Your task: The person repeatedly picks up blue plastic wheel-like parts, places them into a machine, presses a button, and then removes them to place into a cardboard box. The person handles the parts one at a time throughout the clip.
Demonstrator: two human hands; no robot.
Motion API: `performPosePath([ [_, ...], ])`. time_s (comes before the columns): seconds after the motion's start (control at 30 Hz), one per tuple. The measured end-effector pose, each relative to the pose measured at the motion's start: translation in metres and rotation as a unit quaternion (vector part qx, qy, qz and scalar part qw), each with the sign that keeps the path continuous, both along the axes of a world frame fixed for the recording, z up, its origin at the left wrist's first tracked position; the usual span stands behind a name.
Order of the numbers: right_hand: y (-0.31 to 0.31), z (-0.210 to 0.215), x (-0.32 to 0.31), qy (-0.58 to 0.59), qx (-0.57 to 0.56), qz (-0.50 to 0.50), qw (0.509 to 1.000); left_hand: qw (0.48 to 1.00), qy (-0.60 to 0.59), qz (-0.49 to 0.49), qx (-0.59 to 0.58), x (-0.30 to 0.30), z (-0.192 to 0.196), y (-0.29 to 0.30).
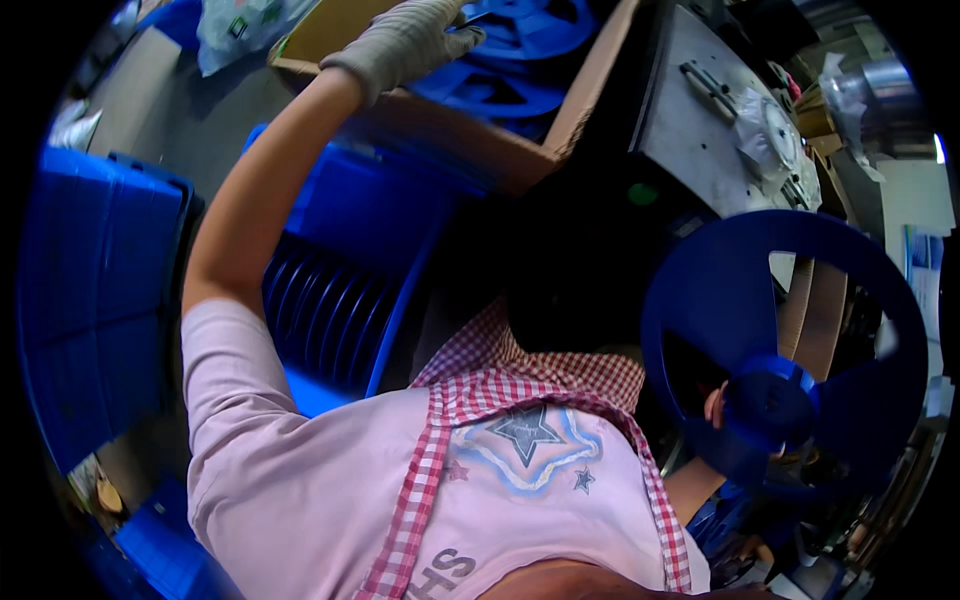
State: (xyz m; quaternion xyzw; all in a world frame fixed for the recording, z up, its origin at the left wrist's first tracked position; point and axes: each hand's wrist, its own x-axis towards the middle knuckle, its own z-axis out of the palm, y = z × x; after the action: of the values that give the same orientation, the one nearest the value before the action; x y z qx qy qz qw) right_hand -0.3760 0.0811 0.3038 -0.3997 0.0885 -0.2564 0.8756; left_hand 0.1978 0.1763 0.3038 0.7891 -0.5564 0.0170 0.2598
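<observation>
Reel handling mid-cycle: one in hand, next being pulled from the box.

Blue bin (330,290) at centre left already holds a row of reels on edge. Cardboard box (470,130) at top centre is far from empty, so I'd judge much is left. Blue reel (790,340) at right: right hand (720,405) at its hub, mostly hidden, grip can't tell. Gloved left hand (405,40) is closed on a boxed reel (520,30).

blue crates (95,290): stacked along the left edge | ribbed blue bin (335,300): centre, just below the cardboard box | grey metal machine plate (700,130): upper right, carrying a round white dial (780,135) | crumpled plastic bag (235,28): top left, on the grey floor (150,110)
</observation>
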Motion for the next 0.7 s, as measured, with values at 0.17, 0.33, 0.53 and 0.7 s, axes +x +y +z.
performPosePath([
  [0.17, 0.011, 0.003, -0.008, 0.038, 0.02, -0.076, 0.996, 0.938, -0.009, 0.122, 0.325, 0.111, -0.094, -0.101],
  [0.33, 0.018, 0.004, -0.024, 0.059, 0.033, -0.151, 0.986, 0.893, 0.157, 0.247, 0.342, 0.14, -0.187, -0.18],
  [0.53, 0.04, 0.008, -0.033, 0.079, 0.055, -0.239, 0.966, 0.881, 0.064, 0.176, 0.434, 0.121, -0.187, -0.173],
  [0.7, 0.052, 0.03, -0.041, 0.107, 0.025, -0.318, 0.942, 0.947, 0.128, 0.164, 0.246, 0.172, -0.14, -0.111],
])
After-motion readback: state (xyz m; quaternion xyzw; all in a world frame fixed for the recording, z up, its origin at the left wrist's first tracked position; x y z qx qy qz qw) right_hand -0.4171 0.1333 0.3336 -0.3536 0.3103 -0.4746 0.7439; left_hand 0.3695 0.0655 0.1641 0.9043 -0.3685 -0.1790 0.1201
